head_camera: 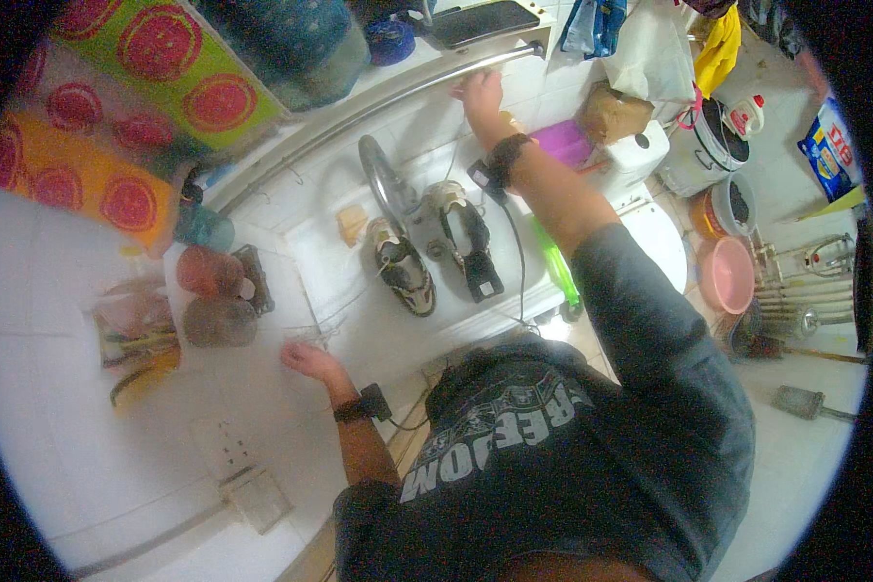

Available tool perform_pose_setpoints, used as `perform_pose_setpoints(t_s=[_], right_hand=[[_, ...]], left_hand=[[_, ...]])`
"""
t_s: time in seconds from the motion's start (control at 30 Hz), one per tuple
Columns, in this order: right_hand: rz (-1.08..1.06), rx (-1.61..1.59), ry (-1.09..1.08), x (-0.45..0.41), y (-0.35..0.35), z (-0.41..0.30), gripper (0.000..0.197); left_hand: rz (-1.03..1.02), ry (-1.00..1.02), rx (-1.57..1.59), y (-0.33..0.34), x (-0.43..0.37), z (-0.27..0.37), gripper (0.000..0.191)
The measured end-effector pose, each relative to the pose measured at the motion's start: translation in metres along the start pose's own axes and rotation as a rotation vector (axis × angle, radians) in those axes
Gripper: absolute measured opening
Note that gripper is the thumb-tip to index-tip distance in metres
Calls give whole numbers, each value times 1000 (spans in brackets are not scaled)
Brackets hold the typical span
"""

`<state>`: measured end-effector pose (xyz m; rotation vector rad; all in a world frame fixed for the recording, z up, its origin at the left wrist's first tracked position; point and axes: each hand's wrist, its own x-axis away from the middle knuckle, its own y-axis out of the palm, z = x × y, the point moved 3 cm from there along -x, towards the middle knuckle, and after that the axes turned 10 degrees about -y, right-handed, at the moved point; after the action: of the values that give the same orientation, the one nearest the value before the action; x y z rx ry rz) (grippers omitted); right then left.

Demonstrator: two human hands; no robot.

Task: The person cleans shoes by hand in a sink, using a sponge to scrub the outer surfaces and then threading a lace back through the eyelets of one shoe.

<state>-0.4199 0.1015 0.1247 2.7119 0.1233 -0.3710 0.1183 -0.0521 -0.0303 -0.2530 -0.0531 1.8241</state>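
Note:
A pair of sneakers stands in the white basin [335,327]: one sneaker [404,273] on the left, the other sneaker [457,218] beside the curved metal faucet [382,174]. A black block with a white label [483,282] sits at the near end of the second sneaker. My right hand [481,93] is raised by the wall, just under the metal rail [473,73]; a thin cord hangs below it. My left hand [311,360], fingers curled, hovers at the basin's near left side. Whether either hand grips anything is too blurred to tell. Both wrists carry black bands.
Right of the basin are a white toilet [655,233], a pink basin [727,275] and a white bucket [698,156]. Cups [211,269] stand on the left ledge. Over the faucet runs a shelf holding a phone [480,25]. A dark cable [520,262] hangs across the basin's right side.

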Motion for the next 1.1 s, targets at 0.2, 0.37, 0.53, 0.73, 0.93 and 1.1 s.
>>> perform_pose_setpoints(t_s=[0.2, 0.37, 0.53, 0.73, 0.93, 1.1], right_hand=[[-158, 597, -258, 7, -14, 62, 26], [-215, 759, -122, 87, -35, 49, 28], [-1007, 555, 462, 183, -46, 84, 55], [-1193, -259, 1436, 266, -40, 62, 64], [-1166, -437, 1252, 263, -38, 97, 28], [-1124, 18, 923, 235, -54, 113, 18]], left_hand=[[-279, -40, -154, 17, 24, 24, 24], [-814, -64, -304, 61, 51, 69, 18], [-1058, -52, -176, 112, 91, 78, 18], [-1366, -410, -210, 147, 126, 99, 19], [-1309, -90, -352, 135, 128, 103, 25], [-1127, 48, -358, 116, 89, 72, 26]])
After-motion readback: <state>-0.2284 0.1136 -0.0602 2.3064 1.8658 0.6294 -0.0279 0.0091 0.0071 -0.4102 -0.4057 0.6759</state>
